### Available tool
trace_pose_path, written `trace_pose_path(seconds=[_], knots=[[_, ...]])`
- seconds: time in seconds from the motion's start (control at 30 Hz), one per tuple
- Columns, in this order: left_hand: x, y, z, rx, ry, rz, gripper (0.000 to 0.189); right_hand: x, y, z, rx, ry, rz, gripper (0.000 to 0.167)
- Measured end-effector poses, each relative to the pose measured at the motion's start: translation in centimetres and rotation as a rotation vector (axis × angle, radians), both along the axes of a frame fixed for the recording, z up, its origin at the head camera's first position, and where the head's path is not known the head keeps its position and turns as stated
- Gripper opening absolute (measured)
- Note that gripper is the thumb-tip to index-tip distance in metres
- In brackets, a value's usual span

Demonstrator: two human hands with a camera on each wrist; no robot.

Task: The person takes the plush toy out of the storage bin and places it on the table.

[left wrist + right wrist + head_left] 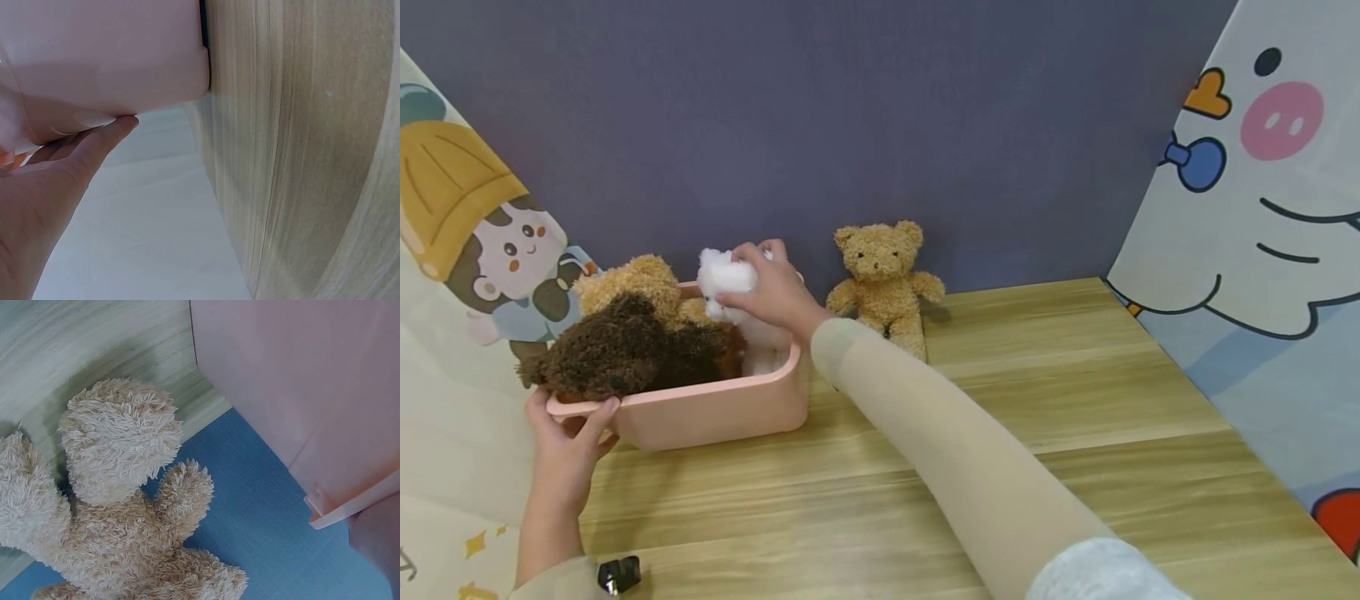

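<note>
The white toy (727, 275) was held by the right hand (775, 287) at the right-hand end of the pink box (715, 419). Its head was gripped between thumb and fingers, above the rim, while its lower body was set down inside, close to the end wall. Its long axis was seen to run steeply, from the head at the upper left to the lower body at the lower right. By far the nearer hand was the right, already on it; the left hand (567, 458) was placed well apart, at the opposite end, where the rim was grasped at the near corner. In the left wrist view a finger was seen laid along the box's outer side.

The white toy was covered in short, fluffy pile, and a dark spot was made out on its face; much of it was hidden by the hand. Beside it in the box, a dark brown toy (602, 350) was piled in front of a light brown toy (640, 287), both reaching above the rim. A tan bear (880, 283) was seated on the wooden table (1000, 375), just right of the box.
</note>
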State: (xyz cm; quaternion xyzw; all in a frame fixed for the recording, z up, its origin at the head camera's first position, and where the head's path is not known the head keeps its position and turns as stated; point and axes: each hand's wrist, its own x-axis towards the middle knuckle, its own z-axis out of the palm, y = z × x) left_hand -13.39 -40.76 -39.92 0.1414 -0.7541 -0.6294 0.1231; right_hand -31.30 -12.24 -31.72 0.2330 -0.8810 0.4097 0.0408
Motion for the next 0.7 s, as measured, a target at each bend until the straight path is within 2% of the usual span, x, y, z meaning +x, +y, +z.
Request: trace_pose_path(seconds=[0.2,0.47,0.7], knots=[[-0.1,0.0,0.0,0.002,-0.003,0.004,0.093,0.2,0.1,0.1,0.023,0.029,0.004,0.052],[-0.1,0.1,-0.3,0.003,0.000,0.012,0.092,0.8,0.5,0.0,-0.083,0.011,-0.021,0.062],[-0.1,-0.2,-0.2,0.035,0.011,0.009,0.092,1.4,0.7,0.5,-0.173,0.034,0.001,0.065]])
